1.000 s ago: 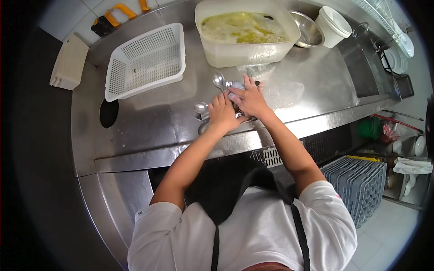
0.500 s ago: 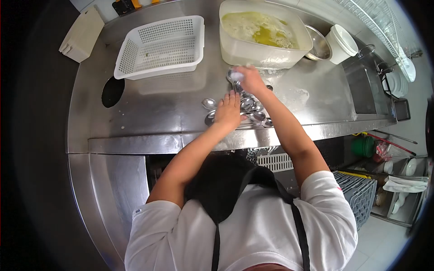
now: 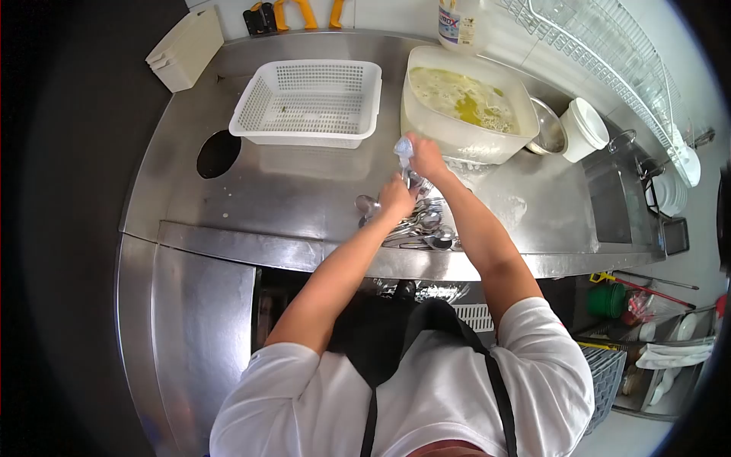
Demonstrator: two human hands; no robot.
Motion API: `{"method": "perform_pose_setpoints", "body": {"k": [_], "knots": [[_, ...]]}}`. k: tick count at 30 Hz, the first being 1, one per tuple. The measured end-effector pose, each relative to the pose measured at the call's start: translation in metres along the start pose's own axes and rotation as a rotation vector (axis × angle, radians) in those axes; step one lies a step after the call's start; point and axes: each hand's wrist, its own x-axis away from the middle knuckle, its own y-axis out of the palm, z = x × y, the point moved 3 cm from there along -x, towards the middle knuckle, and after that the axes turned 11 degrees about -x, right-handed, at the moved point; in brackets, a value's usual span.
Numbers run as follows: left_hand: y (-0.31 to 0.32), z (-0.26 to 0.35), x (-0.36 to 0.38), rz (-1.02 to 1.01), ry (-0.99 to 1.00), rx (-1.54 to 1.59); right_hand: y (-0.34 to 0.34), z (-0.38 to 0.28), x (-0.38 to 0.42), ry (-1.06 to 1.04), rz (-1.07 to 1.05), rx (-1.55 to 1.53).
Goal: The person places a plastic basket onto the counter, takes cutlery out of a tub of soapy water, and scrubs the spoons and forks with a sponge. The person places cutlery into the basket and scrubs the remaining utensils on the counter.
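A pile of metal spoons (image 3: 430, 221) lies on the steel counter near its front edge. Over the pile's upper end, my left hand (image 3: 397, 197) is closed on a spoon (image 3: 407, 177), whose shaft points away from me. My right hand (image 3: 428, 158) pinches a small pale bluish-white pad (image 3: 403, 148) at the far end of that spoon, just in front of the tub. The pad is slightly blurred, and its exact kind does not show. A loose spoon (image 3: 365, 203) rests at the pile's left side.
A white perforated basket (image 3: 304, 141) stands back left, near a round counter hole (image 3: 218, 154). Behind my right hand is a tub (image 3: 464, 141) of foamy yellowish liquid. Farther right are a metal bowl (image 3: 550, 129), a white bucket (image 3: 585, 131) and a sink (image 3: 613, 202).
My left hand has gone from lying flat on the spoons to gripping one. The right hand still holds the pale pad near the tub. The camera view has shifted, showing more of the back wall.
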Motion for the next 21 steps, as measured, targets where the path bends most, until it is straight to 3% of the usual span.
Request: {"method": "perform_pose_setpoints", "body": {"k": [3,6,9,10,13,16,19,20,21], "knots": [[0.014,-0.012,-0.035,-0.009,-0.062,0.341,-0.020,-0.018,0.007,-0.097,0.106,-0.201],[0.004,-0.001,-0.034,0.015,-0.082,0.717,-0.031,-0.019,0.019,0.027,0.321,-0.602],[-0.030,0.021,-0.025,0.078,0.049,0.277,-0.032,-0.028,0.024,-0.095,0.225,-0.649],[-0.027,0.020,-0.030,0.075,0.097,0.236,-0.033,-0.028,0.024,-0.067,0.295,-0.761],[-0.024,0.022,-0.043,0.052,0.225,0.179,-0.037,-0.011,0.018,0.009,0.376,-0.670],[-0.045,0.030,-0.031,-0.014,0.287,0.200,-0.046,0.000,0.011,-0.015,0.620,-0.270],[-0.057,0.027,-0.033,-0.122,0.314,0.142,-0.042,0.015,0.013,0.146,0.667,-0.672],[-0.065,0.025,-0.033,-0.165,0.327,0.149,-0.037,0.020,0.011,0.313,0.660,-0.845],[-0.068,0.024,-0.033,-0.208,0.340,0.155,-0.041,0.005,0.015,0.198,0.629,-0.761]]}}
